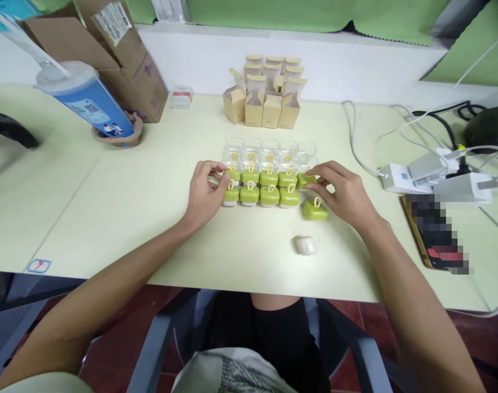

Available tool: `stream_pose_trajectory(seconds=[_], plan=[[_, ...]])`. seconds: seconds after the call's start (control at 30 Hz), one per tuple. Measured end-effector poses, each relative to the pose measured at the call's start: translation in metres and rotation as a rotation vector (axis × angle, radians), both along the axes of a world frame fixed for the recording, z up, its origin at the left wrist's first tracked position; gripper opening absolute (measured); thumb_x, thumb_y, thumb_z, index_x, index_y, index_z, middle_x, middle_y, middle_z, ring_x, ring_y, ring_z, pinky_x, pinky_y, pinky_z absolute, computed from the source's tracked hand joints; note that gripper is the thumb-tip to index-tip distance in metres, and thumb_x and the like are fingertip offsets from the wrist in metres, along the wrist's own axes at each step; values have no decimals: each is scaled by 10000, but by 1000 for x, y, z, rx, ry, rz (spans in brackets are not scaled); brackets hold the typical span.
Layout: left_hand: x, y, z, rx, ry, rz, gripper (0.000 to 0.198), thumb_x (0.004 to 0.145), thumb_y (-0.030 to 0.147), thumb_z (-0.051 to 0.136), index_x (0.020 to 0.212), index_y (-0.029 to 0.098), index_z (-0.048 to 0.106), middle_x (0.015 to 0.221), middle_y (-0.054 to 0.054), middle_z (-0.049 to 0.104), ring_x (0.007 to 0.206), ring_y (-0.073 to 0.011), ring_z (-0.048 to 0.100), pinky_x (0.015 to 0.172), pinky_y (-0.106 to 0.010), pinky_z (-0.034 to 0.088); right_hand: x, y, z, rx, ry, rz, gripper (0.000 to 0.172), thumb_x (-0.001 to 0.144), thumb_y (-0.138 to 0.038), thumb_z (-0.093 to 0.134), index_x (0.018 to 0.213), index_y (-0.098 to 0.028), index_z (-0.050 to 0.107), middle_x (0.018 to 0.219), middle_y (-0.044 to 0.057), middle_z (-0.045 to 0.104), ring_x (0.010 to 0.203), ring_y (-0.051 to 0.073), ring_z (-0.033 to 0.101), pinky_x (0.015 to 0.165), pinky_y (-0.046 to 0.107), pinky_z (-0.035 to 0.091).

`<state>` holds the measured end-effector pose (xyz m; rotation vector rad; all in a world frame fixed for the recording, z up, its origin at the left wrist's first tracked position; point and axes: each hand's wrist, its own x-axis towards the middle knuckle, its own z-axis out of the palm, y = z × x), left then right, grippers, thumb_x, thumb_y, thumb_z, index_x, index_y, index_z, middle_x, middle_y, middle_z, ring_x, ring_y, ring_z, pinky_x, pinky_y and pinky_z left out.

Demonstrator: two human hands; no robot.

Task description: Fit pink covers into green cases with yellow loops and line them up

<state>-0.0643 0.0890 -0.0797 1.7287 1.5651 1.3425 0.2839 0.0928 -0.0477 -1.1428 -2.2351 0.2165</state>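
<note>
Two rows of small green cases with cream loops (269,195) stand on the pale table, in front of clear plastic cups (271,148). My left hand (206,191) is at the left end of the rows, thumb and fingers closed round the end green case (231,177). At the right end of the back row, my right hand (341,191) pinches another green case (305,180) between thumb and fingers. A separate green case (315,210) lies just below that hand. Nearer the front edge is a small white case (306,245).
Open small cardboard boxes (272,109) stand at the back. A blue cup (97,106) and a large carton (138,71) are at left, beside a small white box (182,99). Chargers with cables (429,174) and a phone (431,234) lie at right.
</note>
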Motion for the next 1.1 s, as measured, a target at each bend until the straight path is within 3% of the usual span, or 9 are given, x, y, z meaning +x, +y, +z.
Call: stream_pose_trajectory(seconds=[0.47,0.57,0.67,0.73,0.83,0.9,0.97,1.03,1.1], plan=[[-3,2,-3,15,21,-1,138,976,313,725,1076,239,667,1155,-68,682,976,-186,658,710,-285,542,1,0,-8,28,39,-31,345,1080,-350,659,1399,-250,742,1292,145,742,715,208,693,791,472,646],[-4,2,-1,56,29,27,155,993,354,733,1076,239,670,1152,-68,676,974,-189,655,727,-304,545,4,-4,3,55,83,-85,298,1095,-428,648,1282,-244,788,1189,137,770,701,216,671,691,441,602],[-2,-5,6,265,74,43,99,1038,348,700,1058,255,674,1101,-63,661,944,-200,644,754,-349,537,10,-12,18,-19,100,-66,328,1090,-531,659,994,-258,815,986,91,785,693,216,667,632,402,546],[4,-16,12,483,158,-33,26,1060,294,663,1044,274,661,1016,-46,666,899,-208,634,767,-376,525,15,-16,25,-174,23,41,359,1032,-616,736,964,-273,820,966,57,802,694,204,689,629,385,535],[25,-43,20,708,347,-354,100,1046,187,626,1098,273,631,936,-19,701,863,-196,667,780,-366,551,20,-20,29,-358,-91,186,403,961,-650,811,1149,-295,851,1102,49,836,806,219,759,685,377,564],[45,-63,22,682,522,-564,103,1078,209,600,1177,221,627,1018,-52,740,903,-190,708,709,-318,554,22,-19,30,-434,-80,258,406,977,-599,808,1243,-295,853,1164,62,842,911,239,783,727,375,589],[68,-80,20,619,672,-690,279,1136,373,580,1305,156,630,1144,-118,748,980,-217,738,703,-320,582,23,-20,32,-524,-3,307,408,998,-548,800,1320,-301,845,1179,70,839,931,234,778,720,362,601],[87,-88,14,558,693,-741,452,1154,522,537,1382,143,631,1230,-155,728,1022,-229,745,739,-327,624,22,-21,33,-608,184,287,403,1013,-527,797,1345,-304,842,1147,77,828,852,203,748,678,344,601],[99,-88,6,542,694,-733,314,1160,407,561,1328,165,671,1178,-128,731,982,-204,738,751,-304,629,16,-24,33,-670,487,213,372,1031,-538,781,1295,-287,856,1067,76,808,767,177,713,636,331,599]])
